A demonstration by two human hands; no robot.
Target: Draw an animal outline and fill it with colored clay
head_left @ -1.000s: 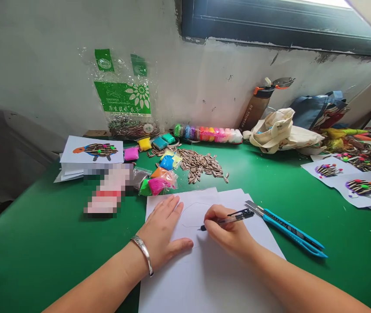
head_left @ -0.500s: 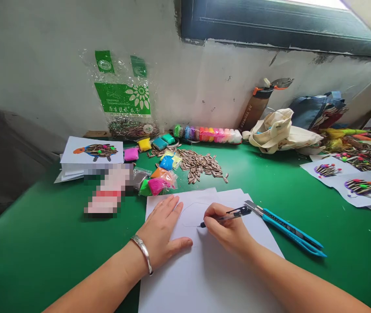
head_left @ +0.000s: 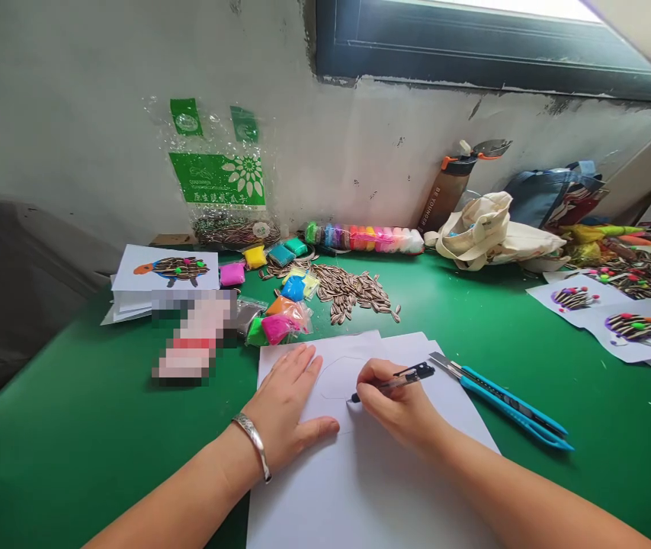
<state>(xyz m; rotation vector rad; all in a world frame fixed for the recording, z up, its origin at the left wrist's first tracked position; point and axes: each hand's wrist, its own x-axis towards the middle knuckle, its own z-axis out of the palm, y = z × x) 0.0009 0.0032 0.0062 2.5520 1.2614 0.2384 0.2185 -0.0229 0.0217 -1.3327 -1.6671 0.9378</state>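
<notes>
head view: a person's two bare hands work over a green tabletop point(head_left: 102, 442) set against a grey wall point(head_left: 85, 137).
left hand: the left hand point(head_left: 291, 400) lies flat on the white paper point(head_left: 314, 503), fingers together and thumb spread; its grip is open, and a silver bangle point(head_left: 254, 444) circles the wrist.
right hand: the right hand point(head_left: 402, 404) has its grip closed around a black-capped pen point(head_left: 417, 372), thumb and fingers near the tip.
pen: slanted, tip down at the paper, just below a thin rounded outline point(head_left: 334, 397) drawn between the hands.
paper: several overlapping sheets in front of the person, under both hands.
utility knife: the blue utility knife point(head_left: 514, 408) lies to the right, its blade end at the sheets' edge.
seeds: a loose pile of striped sunflower seeds point(head_left: 354, 292) beyond the paper, beside small coloured packets point(head_left: 280, 328).
back edge: a clear, green-printed seed bag point(head_left: 226, 179), a row of coloured packs point(head_left: 368, 238), a brown bottle point(head_left: 445, 194) and a cream cloth bag point(head_left: 485, 229).
finished pictures: a seed turtle card point(head_left: 174, 267) at left, two spiny seed-animal cards point(head_left: 639, 328) at right.
blurred item: a pixelated pink shape point(head_left: 194, 343) left of the packets, unreadable.
</notes>
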